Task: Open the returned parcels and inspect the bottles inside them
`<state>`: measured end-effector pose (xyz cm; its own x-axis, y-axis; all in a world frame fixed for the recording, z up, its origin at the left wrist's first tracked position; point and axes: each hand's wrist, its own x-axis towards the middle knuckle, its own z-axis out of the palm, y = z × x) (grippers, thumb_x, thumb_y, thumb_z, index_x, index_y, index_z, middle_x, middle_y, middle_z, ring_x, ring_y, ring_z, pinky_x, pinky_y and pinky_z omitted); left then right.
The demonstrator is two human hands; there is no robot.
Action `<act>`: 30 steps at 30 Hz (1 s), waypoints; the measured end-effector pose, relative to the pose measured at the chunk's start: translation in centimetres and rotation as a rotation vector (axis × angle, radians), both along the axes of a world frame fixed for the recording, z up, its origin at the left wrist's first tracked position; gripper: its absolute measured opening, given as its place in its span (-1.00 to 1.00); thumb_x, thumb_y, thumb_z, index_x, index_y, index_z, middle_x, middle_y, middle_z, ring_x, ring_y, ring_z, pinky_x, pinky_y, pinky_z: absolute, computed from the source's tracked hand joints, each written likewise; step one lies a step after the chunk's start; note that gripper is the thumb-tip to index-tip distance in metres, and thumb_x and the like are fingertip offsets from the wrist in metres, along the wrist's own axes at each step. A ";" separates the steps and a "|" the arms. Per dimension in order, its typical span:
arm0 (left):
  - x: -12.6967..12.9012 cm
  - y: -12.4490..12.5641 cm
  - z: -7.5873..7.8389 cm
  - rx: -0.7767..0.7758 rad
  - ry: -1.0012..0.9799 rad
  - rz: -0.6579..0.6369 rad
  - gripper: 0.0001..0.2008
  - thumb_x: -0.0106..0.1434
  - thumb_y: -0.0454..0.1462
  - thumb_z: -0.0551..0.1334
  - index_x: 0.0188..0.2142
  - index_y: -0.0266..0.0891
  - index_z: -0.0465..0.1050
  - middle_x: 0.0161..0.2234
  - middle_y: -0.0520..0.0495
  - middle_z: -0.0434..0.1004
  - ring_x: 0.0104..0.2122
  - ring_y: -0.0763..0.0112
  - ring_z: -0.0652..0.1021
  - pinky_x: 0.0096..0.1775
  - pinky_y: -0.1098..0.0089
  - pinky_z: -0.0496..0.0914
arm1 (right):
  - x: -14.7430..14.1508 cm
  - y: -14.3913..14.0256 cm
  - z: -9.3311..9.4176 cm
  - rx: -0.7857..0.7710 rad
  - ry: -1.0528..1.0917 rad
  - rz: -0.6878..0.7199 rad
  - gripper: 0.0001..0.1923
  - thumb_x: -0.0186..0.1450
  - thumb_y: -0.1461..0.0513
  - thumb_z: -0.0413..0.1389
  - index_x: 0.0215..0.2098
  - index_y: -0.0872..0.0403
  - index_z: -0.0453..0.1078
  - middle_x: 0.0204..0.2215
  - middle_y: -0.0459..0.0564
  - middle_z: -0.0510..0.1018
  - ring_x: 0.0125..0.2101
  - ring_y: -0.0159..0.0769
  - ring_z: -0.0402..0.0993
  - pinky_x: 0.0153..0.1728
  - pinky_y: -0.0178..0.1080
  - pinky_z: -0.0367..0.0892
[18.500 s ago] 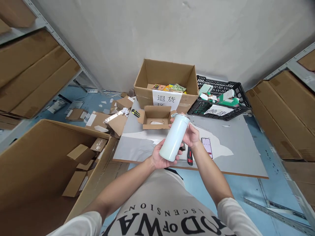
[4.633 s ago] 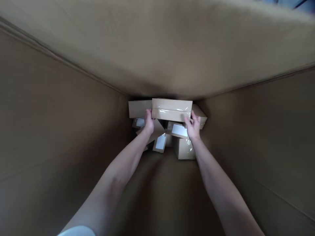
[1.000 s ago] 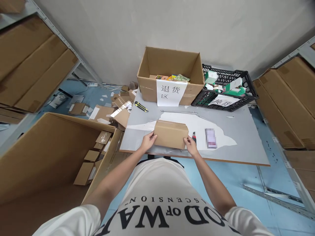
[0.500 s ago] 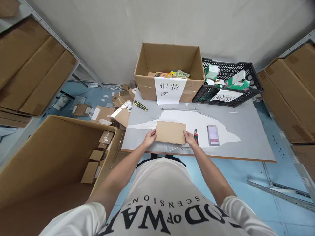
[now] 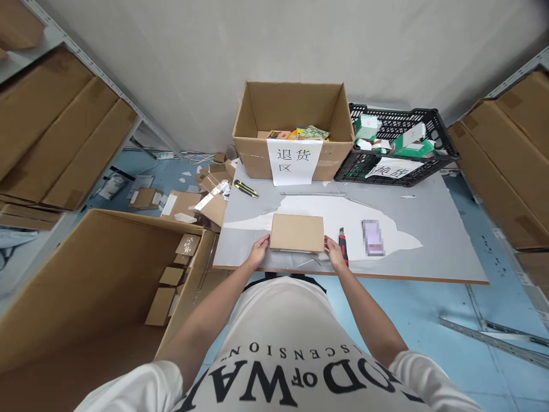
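Note:
A flat brown cardboard box (image 5: 297, 233) lies near the table's front edge, on a white patch of the worn surface. The fingers of my left hand (image 5: 259, 252) are closed against its left side. On the opposite side, my right hand (image 5: 333, 250) presses its fingers to the right edge, so the box sits between both hands. Just right of that hand is a red and black utility knife (image 5: 343, 246). A phone with a blurred screen (image 5: 373, 237) lies farther right. The box's underside is hidden.
At the back of the table (image 5: 454, 240) stand a labelled open carton (image 5: 253, 157) and a black crate (image 5: 437, 131) holding small boxes. A yellow and black cutter (image 5: 246, 189) lies at left. Beside me is a large carton (image 5: 98, 269) with small boxes inside.
My hands have slid slightly down toward the near corners of the box, and the thumbs no longer lie on its top. The view has shifted a little.

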<state>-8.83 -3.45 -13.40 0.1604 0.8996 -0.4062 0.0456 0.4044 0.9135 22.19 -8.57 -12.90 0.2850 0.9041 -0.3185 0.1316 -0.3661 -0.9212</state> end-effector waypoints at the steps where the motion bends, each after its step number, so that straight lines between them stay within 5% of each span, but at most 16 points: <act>1: -0.3 -0.3 -0.3 -0.013 0.020 -0.001 -0.41 0.15 -0.01 0.20 0.12 -0.23 0.34 0.16 -0.19 0.33 0.18 0.08 0.32 0.20 0.01 0.15 | 0.2 -0.5 -0.2 -0.018 0.031 -0.020 -0.43 0.27 -0.01 -0.10 0.13 0.10 0.31 0.03 0.17 0.47 0.01 -0.08 0.44 -0.01 0.03 0.36; 5: -0.9 -1.3 -1.0 -0.011 0.044 -0.036 -0.24 -0.04 -0.06 0.37 0.14 -0.26 0.31 0.19 -0.23 0.27 0.22 0.01 0.24 0.24 0.00 0.05 | 0.2 -2.2 -0.5 -0.032 0.028 0.093 -0.32 0.10 0.16 0.11 0.21 0.01 0.21 0.13 0.08 0.38 0.12 -0.11 0.32 0.13 0.01 0.22; 8: -0.2 -1.6 -1.1 0.028 0.026 -0.086 -0.16 -0.10 0.00 0.38 0.15 -0.30 0.29 0.19 -0.22 0.27 0.22 0.01 0.24 0.24 0.01 0.06 | -0.5 -2.6 0.0 -0.037 -0.061 0.209 -0.25 0.08 0.23 0.11 0.25 -0.02 0.12 0.14 0.01 0.37 0.10 -0.13 0.33 0.13 0.02 0.22; 11: 0.6 -1.5 -0.7 0.054 0.017 -0.089 -0.17 -0.10 0.07 0.35 0.12 -0.31 0.33 0.15 -0.20 0.33 0.19 0.03 0.30 0.23 0.04 0.09 | -1.3 -2.3 0.7 -0.040 -0.094 0.158 -0.32 0.12 0.23 0.05 0.23 0.06 0.14 0.08 0.05 0.44 0.02 -0.15 0.41 0.10 -0.01 0.25; 18: 0.9 -1.4 2.9 0.151 0.100 -0.084 -0.33 0.08 0.07 0.25 0.08 -0.30 0.39 0.05 -0.16 0.46 0.12 0.07 0.39 0.19 0.07 0.18 | -0.7 -1.5 2.9 0.085 -0.201 0.186 -0.56 0.21 0.08 0.02 0.01 0.08 0.36 -0.04 0.09 0.50 -0.02 -0.11 0.39 0.07 -0.02 0.25; 23: 1.2 -1.1 5.8 0.213 0.094 -0.044 -0.37 0.13 0.03 0.24 0.10 -0.30 0.38 0.08 -0.17 0.44 0.07 0.08 0.44 0.14 0.15 0.28 | -0.2 -0.2 5.8 0.117 -0.159 0.176 -0.51 0.27 -0.03 -0.03 0.04 0.08 0.33 -0.03 0.09 0.50 -0.02 -0.14 0.41 0.02 -0.11 0.30; 30: 1.5 0.8 6.7 0.233 0.262 0.040 -0.52 0.11 -0.01 0.27 -0.09 -0.28 0.54 -0.11 -0.13 0.58 -0.09 0.06 0.55 -0.03 0.17 0.42 | -0.3 1.7 7.7 -0.054 -0.482 0.087 -0.46 0.28 -0.14 -0.09 -0.14 0.06 0.47 -0.28 0.09 0.60 -0.24 -0.10 0.50 -0.17 -0.11 0.33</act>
